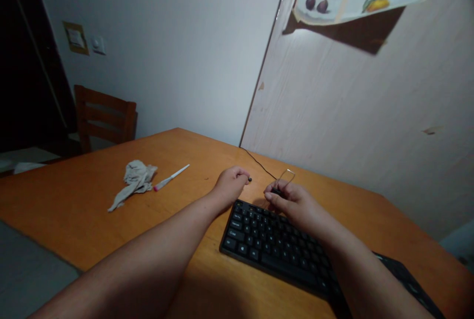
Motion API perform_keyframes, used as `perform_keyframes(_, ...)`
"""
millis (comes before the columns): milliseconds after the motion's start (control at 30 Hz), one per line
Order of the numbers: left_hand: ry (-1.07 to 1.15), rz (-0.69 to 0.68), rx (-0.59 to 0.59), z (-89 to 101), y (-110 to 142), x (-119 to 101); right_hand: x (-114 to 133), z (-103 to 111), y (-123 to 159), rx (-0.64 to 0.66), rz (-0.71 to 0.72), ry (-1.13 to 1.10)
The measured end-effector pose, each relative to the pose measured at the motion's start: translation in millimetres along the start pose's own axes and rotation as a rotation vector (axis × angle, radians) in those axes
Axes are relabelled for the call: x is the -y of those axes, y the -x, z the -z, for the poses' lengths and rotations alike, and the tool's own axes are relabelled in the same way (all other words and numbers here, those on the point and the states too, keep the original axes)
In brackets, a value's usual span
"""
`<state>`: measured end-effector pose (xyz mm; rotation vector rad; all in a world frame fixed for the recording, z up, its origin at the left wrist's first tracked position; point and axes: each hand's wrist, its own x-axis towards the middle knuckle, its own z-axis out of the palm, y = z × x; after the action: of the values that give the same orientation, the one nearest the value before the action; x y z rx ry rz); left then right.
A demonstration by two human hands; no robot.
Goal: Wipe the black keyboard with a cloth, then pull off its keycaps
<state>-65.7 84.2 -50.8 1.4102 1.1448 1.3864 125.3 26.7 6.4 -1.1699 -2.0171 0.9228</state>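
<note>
Standing by, I see a person's two bare hands at work over the wooden tabletop [207,279]; the left hand [230,184] is closed narrow, thumb against fingers, pinching a small black tip [250,179] that pokes out on its right side; most of that piece is hidden in the grip, so I cannot tell what it is. The right hand [292,198], just beyond the upper edge of a black keyboard [274,245], has its fingertips gathered around a small dark piece [277,191]; a thin loop [291,171] stands up above those fingers; a black cord [258,162] runs from the foot of the wall to the same hand, though I cannot make out where it ends. The keyboard lies at a slant, its upper left corner near the left wrist; the right forearm crosses over it and hides some of its keys. Well to the left of the hands lie a crumpled grey cloth [138,180] and, just beside it, a slender white pen-like stick [172,177] with a pink end; a wooden chair [105,116] stands past the tabletop's far left edge.
</note>
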Motion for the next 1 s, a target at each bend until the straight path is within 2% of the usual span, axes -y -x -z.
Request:
perform_keyframes(300, -0.087, -0.014, 0.044, -1.1, 6, -3, -5, -4, -1, 0.034, 0.008, 0.004)
perform_keyframes(667, -0.086, 0.012, 0.071, -2.8, 13, -12, -8, -10, -1, 0.068, -0.012, -0.014)
perform_keyframes(900, -0.109, -0.005, 0.077, -5.1, 13, -7, -8, -12, -4, 0.001, 0.066, 0.108)
perform_keyframes(1000, -0.119, -0.006, 0.085, -5.1, 13, -5, -8, -12, -4, 0.044, 0.042, 0.064)
